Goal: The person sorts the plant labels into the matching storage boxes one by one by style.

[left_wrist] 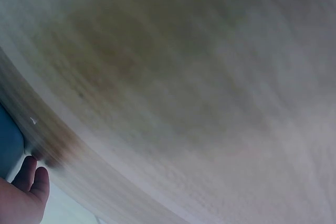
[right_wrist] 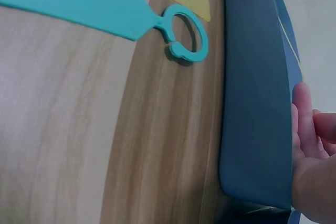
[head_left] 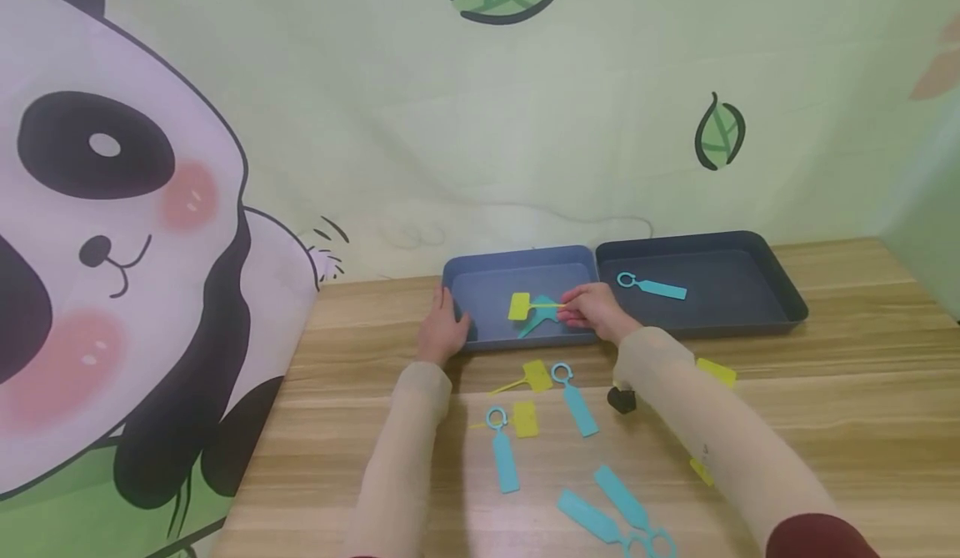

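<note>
Over the blue tray (head_left: 487, 343), my right hand (head_left: 596, 309) pinches the thin stem of a yellow tag (head_left: 519, 306), its flat end pointing left. Beneath it in that tray lie green-blue pieces (head_left: 542, 314). My left hand (head_left: 442, 331) rests at the tray's left front corner, fingers fairly straight along the edge. In the left wrist view, part of the left hand (left_wrist: 26, 195) shows beside a blue edge (left_wrist: 9, 142). The right wrist view has my right hand (right_wrist: 315, 150) behind the tray's wall (right_wrist: 257, 93), fingers bent together.
A dark tray (head_left: 697, 324) on the right holds a blue ring tag (head_left: 663, 289). Blue ring tags (head_left: 580, 410) and yellow tags (head_left: 527, 419) lie scattered on the wooden table (head_left: 330, 424). A small black object (head_left: 621, 400) sits beside my right sleeve, near another yellow tag (head_left: 717, 371).
</note>
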The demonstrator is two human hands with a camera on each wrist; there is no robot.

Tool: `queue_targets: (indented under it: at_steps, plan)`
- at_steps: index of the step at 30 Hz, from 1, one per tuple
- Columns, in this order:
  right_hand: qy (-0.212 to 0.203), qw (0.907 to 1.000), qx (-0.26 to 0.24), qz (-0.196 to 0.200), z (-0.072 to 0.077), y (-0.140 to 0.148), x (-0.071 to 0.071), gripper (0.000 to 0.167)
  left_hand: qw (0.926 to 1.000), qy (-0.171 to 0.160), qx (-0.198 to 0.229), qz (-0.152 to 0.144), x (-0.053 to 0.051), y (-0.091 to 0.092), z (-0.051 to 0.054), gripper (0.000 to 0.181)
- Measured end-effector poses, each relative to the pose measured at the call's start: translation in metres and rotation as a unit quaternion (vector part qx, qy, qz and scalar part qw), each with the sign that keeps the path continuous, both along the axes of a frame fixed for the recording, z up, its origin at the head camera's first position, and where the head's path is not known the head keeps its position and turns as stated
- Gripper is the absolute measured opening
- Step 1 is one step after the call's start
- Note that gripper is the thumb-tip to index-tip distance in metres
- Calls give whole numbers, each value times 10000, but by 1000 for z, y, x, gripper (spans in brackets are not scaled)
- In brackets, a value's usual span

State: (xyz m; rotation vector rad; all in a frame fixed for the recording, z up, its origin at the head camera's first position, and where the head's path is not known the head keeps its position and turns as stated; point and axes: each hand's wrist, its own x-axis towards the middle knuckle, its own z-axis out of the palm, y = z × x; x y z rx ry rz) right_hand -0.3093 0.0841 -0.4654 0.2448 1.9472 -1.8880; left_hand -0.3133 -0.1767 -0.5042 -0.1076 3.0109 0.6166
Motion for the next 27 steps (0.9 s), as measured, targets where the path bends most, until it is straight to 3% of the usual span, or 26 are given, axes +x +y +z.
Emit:
queue_targets:
  at_steps: [14,24,27]
  plan:
    - [307,9937,1081,49,-10,-13,-5,26,10000,56,-3,25,-1,0,-2,68]
    - [591,9762,2082,144,-13,-19,-3,21,9999,108,-49,53,0,-1,-1,68]
    - [464,9791,1966,232,-11,-18,-4,22,9999,105,-5,65,0,-1,0,68]
